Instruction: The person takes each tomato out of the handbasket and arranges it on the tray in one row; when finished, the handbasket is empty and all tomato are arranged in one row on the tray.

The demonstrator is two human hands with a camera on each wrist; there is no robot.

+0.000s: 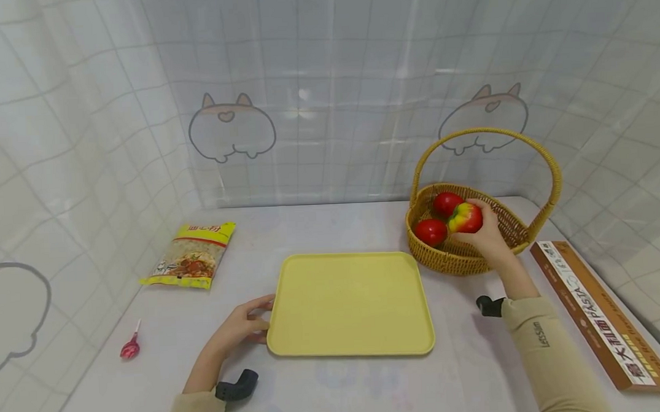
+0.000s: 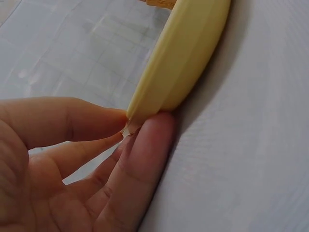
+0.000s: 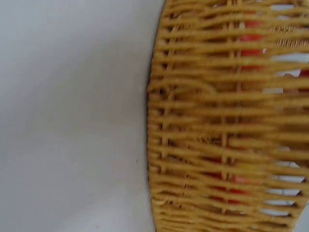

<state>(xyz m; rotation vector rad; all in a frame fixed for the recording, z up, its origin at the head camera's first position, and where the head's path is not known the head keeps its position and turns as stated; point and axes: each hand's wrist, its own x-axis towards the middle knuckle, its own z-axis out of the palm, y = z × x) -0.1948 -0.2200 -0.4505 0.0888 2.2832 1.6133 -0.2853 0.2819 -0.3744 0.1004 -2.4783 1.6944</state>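
My right hand (image 1: 488,236) grips a red and yellow apple (image 1: 466,217) inside the wicker basket (image 1: 449,264), below its tall handle. Two plain red fruits (image 1: 430,232) lie to the left of the apple in the same basket. At the left edge of a flat yellow tray (image 1: 349,303), my left hand (image 1: 237,330) pinches the rim between thumb and fingers, as the left wrist view shows with the tray's edge (image 2: 181,58) close up. Woven basket wall fills much of the right wrist view, where my right hand is barely visible.
A yellow food packet (image 1: 191,256) lies at the back left, with a wrapped lollipop (image 1: 130,348) nearer the front. Along the right side runs a long brown pasta box (image 1: 602,314). White curtain-like sheeting (image 1: 331,107) surrounds the table.
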